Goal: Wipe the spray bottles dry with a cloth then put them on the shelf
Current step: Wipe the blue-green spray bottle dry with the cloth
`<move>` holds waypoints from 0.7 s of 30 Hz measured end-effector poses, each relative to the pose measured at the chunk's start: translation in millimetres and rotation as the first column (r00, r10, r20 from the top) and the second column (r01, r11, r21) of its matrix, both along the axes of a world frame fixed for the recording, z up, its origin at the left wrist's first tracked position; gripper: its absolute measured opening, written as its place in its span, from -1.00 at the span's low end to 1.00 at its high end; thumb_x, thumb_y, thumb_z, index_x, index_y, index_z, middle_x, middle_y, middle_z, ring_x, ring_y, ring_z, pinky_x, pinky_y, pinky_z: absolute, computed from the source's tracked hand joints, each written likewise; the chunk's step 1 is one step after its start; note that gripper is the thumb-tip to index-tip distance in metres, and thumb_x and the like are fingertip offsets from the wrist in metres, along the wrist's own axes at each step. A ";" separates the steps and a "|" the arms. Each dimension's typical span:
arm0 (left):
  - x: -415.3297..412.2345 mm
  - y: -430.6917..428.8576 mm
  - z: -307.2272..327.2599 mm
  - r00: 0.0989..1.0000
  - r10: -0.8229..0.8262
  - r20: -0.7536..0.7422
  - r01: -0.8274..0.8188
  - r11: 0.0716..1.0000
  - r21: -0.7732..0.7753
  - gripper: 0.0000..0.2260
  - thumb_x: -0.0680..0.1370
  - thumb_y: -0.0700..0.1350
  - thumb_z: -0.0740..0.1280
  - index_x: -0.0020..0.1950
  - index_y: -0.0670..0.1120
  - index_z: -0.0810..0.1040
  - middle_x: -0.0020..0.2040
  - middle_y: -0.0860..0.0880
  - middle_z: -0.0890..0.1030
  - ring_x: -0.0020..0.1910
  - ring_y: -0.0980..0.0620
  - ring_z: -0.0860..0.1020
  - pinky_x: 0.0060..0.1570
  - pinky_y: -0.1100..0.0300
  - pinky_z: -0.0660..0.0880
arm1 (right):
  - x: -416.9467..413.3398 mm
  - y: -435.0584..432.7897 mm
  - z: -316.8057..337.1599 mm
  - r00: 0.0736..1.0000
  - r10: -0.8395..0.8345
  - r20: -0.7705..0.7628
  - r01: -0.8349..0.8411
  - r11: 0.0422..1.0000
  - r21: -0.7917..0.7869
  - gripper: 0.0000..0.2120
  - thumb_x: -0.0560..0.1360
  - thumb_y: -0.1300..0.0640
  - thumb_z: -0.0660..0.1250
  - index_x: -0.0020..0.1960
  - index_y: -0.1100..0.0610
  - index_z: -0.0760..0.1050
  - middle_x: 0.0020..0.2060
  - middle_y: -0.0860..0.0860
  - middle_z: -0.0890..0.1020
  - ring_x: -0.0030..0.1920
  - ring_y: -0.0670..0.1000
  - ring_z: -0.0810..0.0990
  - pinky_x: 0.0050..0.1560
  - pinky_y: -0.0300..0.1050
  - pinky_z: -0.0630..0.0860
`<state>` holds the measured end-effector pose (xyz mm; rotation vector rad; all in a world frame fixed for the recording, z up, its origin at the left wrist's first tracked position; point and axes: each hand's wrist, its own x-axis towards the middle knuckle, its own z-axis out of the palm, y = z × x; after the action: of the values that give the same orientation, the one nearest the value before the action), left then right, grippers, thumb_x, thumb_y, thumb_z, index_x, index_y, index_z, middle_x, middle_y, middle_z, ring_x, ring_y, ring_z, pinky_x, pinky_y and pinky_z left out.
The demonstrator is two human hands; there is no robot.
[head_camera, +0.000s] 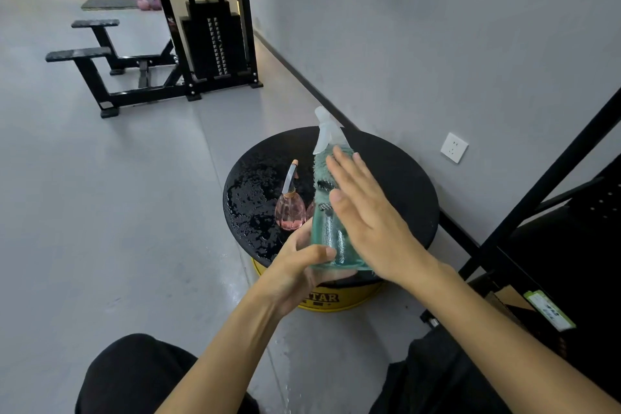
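Left hand point(295, 276) grips teal bottle point(327, 237); right hand point(369, 225) presses cloth point(321, 175) — pink bottle point(289, 212) beside.

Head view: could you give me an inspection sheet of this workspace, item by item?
Surface: round black stool, top wet with droplets at left.
Job's things: green bottle held; cloth on its upper part; pink bottle standing on stool.
Clutter: nothing seen.
Hands: left hand grips green bottle's base; right hand flat on cloth.
Cables: nothing seen near stool.
Surroundings: grey wall, socket, black shelf at right, weight machine behind.
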<state>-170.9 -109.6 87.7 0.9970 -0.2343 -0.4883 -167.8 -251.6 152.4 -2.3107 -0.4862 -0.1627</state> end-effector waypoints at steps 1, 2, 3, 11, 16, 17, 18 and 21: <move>1.0 0.6 0.1 1.000 0.014 -0.002 -0.014 1.000 0.005 -0.44 0.27 -0.19 0.41 0.27 -0.21 0.45 0.00 -0.11 0.63 -0.03 -0.07 0.63 -0.10 0.05 0.60 | -6.4 1.5 -2.1 1.000 0.010 0.011 -0.010 1.000 -0.020 -0.47 0.61 -0.14 -0.09 0.56 -0.06 0.00 0.53 -0.28 -0.05 0.48 -0.30 -0.25 0.50 -0.11 -0.14; 1.4 0.9 0.3 1.000 0.029 -0.006 -0.029 1.000 0.011 -0.44 0.27 -0.18 0.41 0.26 -0.23 0.45 0.00 -0.12 0.62 -0.03 -0.06 0.63 -0.10 0.05 0.60 | -13.8 2.9 -4.8 0.999 0.025 0.026 -0.024 0.999 -0.038 -0.47 0.62 -0.12 -0.08 0.56 -0.04 0.00 0.53 -0.27 -0.05 0.48 -0.29 -0.26 0.50 -0.14 -0.16; 1.4 0.8 0.1 0.999 0.046 -0.009 -0.045 0.999 0.020 -0.44 0.28 -0.17 0.42 0.26 -0.24 0.45 0.01 -0.14 0.61 -0.03 -0.05 0.63 -0.12 0.05 0.60 | -21.3 4.5 -7.6 0.998 0.045 0.042 -0.042 0.997 -0.058 -0.48 0.63 -0.10 -0.06 0.56 -0.03 0.01 0.53 -0.26 -0.05 0.49 -0.28 -0.26 0.49 -0.19 -0.18; -3.5 -3.9 -3.5 1.000 0.025 0.001 -0.025 0.997 0.072 -0.45 0.24 -0.10 0.46 0.20 -0.18 0.47 -0.03 -0.10 0.66 -0.05 -0.08 0.65 -0.06 -0.01 0.62 | -5.2 -2.9 -6.4 0.998 0.047 0.036 -0.045 0.998 -0.037 -0.50 0.63 -0.09 -0.07 0.55 -0.04 0.04 0.53 -0.26 -0.01 0.49 -0.29 -0.21 0.47 -0.21 -0.15; -3.2 -4.9 -4.9 1.000 0.021 -0.008 -0.021 0.998 0.066 -0.45 0.25 -0.10 0.44 0.21 -0.20 0.47 -0.02 -0.13 0.63 -0.03 -0.11 0.62 -0.01 -0.05 0.59 | -0.8 2.0 -3.2 1.000 0.016 0.018 -0.016 1.000 0.006 -0.46 0.61 -0.12 -0.08 0.56 -0.02 0.03 0.54 -0.24 0.00 0.49 -0.29 -0.22 0.47 -0.22 -0.15; -2.4 -4.5 -4.9 0.999 0.033 -0.009 -0.033 0.998 0.053 -0.46 0.26 -0.10 0.44 0.20 -0.20 0.47 -0.03 -0.13 0.62 -0.04 -0.10 0.62 -0.01 -0.07 0.58 | -6.5 3.2 -4.7 0.999 0.027 0.021 -0.027 1.000 0.008 -0.47 0.62 -0.10 -0.07 0.56 -0.01 0.03 0.54 -0.24 -0.01 0.49 -0.29 -0.23 0.47 -0.24 -0.17; -1.5 -3.6 -5.5 0.999 0.050 -0.018 -0.050 0.998 0.030 -0.47 0.26 -0.10 0.43 0.20 -0.19 0.48 -0.02 -0.13 0.62 -0.04 -0.09 0.62 -0.03 -0.08 0.59 | -13.6 4.7 -7.0 0.999 0.040 0.029 -0.040 0.999 0.005 -0.48 0.62 -0.08 -0.06 0.56 0.00 0.03 0.54 -0.24 -0.01 0.50 -0.27 -0.23 0.47 -0.27 -0.18; -1.3 -1.1 -6.1 0.995 0.084 -0.045 -0.086 0.995 -0.045 -0.45 0.26 -0.11 0.40 0.25 -0.17 0.48 0.06 -0.17 0.59 0.00 -0.09 0.61 -0.14 0.02 0.61 | -35.2 8.7 -17.8 0.994 0.078 0.082 -0.073 0.995 -0.062 -0.50 0.65 -0.06 -0.03 0.56 0.02 0.03 0.54 -0.22 -0.02 0.51 -0.22 -0.23 0.48 -0.30 -0.21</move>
<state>-172.1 -110.7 81.6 0.9463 -0.1634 -0.4248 -203.0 -242.9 134.6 -2.3456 -0.6286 -0.2125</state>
